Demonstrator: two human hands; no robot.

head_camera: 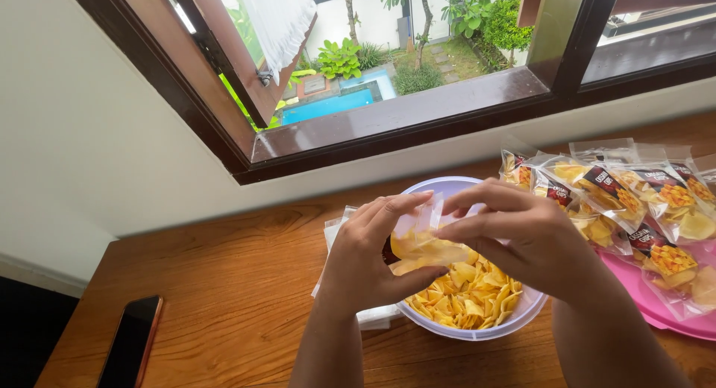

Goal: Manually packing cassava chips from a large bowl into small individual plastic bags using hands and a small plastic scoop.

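Note:
Both my hands hold a small clear plastic bag partly filled with yellow chips, just above a pale lilac bowl heaped with more yellow chips. My left hand grips the bag's left side with the thumb underneath. My right hand pinches the bag's top edge from the right. The bag's mouth is held between my fingertips.
Several filled and labelled chip packets lie piled on a pink tray at the right. A stack of empty clear bags lies left of the bowl. A dark phone lies near the wooden table's left edge. An open window is beyond.

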